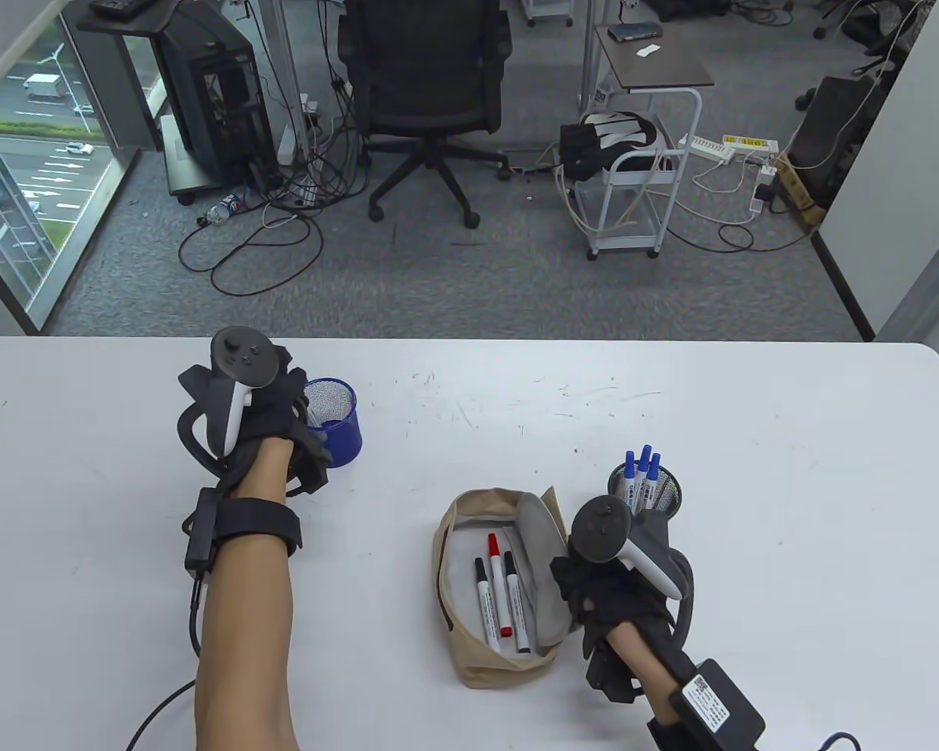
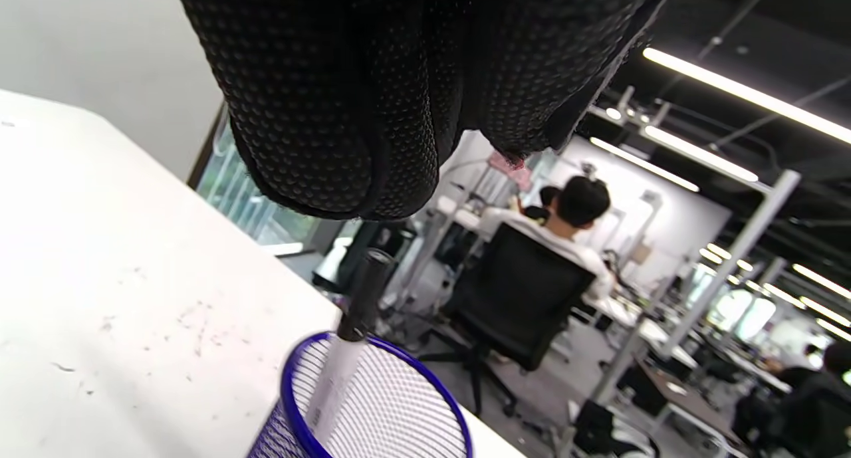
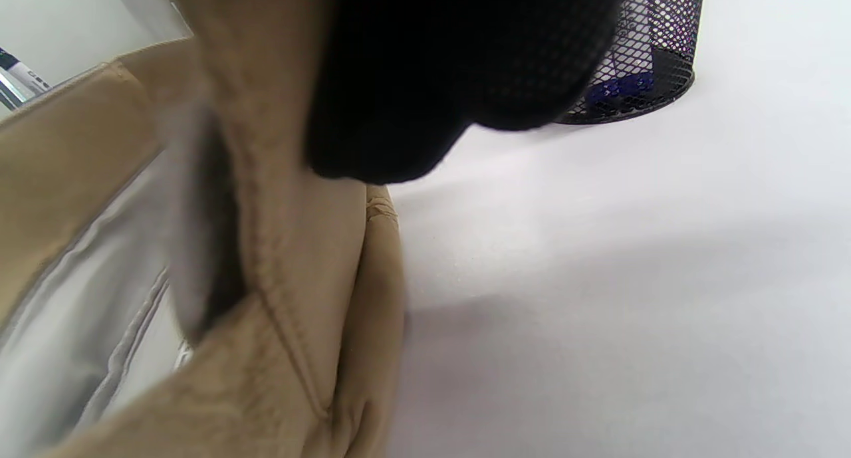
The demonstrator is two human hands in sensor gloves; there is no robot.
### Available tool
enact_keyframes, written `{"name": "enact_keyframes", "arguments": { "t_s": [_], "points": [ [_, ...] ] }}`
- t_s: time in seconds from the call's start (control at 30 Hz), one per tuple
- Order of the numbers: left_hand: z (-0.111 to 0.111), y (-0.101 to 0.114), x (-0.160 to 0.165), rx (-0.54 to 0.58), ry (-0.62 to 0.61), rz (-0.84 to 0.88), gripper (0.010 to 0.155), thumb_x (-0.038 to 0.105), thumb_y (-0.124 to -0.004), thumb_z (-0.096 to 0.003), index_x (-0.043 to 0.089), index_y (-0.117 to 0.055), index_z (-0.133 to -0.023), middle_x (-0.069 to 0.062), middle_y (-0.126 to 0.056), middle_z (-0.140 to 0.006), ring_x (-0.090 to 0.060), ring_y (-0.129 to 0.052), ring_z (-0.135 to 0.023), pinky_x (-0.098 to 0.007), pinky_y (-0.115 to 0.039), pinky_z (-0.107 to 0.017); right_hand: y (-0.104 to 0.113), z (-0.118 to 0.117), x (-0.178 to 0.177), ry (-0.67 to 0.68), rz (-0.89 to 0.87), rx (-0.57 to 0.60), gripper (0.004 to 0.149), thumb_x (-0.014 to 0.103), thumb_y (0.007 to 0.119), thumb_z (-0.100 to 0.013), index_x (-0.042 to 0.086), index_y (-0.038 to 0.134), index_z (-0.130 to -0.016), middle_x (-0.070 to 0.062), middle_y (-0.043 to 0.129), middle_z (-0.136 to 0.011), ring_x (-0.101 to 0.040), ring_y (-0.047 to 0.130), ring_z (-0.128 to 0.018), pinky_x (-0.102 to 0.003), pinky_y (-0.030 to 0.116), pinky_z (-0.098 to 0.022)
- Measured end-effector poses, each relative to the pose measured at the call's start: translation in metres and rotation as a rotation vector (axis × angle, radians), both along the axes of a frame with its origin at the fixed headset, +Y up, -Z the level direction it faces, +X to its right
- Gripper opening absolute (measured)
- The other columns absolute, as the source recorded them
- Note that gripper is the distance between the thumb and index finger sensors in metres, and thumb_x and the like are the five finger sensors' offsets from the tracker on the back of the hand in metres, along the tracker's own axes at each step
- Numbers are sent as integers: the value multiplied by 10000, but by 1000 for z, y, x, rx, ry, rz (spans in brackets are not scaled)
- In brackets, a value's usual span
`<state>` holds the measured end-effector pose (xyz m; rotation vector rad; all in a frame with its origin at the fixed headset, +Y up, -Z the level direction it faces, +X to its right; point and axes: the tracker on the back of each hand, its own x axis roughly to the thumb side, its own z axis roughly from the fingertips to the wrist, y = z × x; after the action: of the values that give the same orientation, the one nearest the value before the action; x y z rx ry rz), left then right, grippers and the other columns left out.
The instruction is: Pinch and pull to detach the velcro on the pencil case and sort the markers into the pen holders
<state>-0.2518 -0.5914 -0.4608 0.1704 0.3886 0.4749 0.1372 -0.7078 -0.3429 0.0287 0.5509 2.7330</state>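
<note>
An open beige pencil case point(image 1: 469, 657) lies at the front centre with two black markers point(image 1: 485, 602) and a red marker point(image 1: 500, 583) inside. My right hand point(image 1: 575, 575) pinches the case's right flap point(image 3: 279, 199), and a gloved fingertip point(image 3: 425, 79) presses on the fabric. Behind that hand stands a black mesh holder point(image 1: 667, 494) with three blue markers point(image 1: 642, 473). My left hand point(image 1: 309, 442) hovers over the blue mesh holder point(image 1: 343, 438). A black-capped marker point(image 2: 359, 298) stands inside the blue holder point(image 2: 292, 391), just below my bunched fingers point(image 2: 346, 145), which hold nothing.
The white table point(image 1: 673, 391) carries faint scuff marks. Beyond its far edge are an office chair point(image 1: 426, 86), a white cart point(image 1: 634, 195) and floor cables. A seated person point(image 2: 572, 225) shows in the left wrist view's background.
</note>
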Motion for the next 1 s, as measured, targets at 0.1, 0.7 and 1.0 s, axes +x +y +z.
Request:
{"name": "enact_keyframes", "arguments": {
  "t_s": [0.1,0.7,1.0],
  "points": [
    [6,7,23,-22,-80,4,514,345,-958,-441,173,-913,-923,-98,-1058,-822,-238,-1163,-597,-281,-1050,-340,0,0,0,0,-1,0,543,315,847,-502,-54,783,-896,-147,1041,-619,-148,1052,-196,-290,887,-148],
    [58,-37,205,-614,-529,-3,552,358,-950,-457,107,-895,-945,-155,-1045,-831,-288,-1149,-598,-300,-1041,-343,0,0,1,1,-7,-4,545,315,846,-502,-53,781,-898,-147,1040,-621,-150,1052,-197,-291,886,-150],
    [50,-116,229,-862,-427,-154,623,380,-920,-476,46,-831,-994,-202,-1011,-864,-323,-1124,-631,-318,-1029,-367,0,0,1,2,-7,-4,544,316,845,-502,-53,781,-898,-146,1040,-622,-149,1052,-199,-291,886,-150]
  ]
}}
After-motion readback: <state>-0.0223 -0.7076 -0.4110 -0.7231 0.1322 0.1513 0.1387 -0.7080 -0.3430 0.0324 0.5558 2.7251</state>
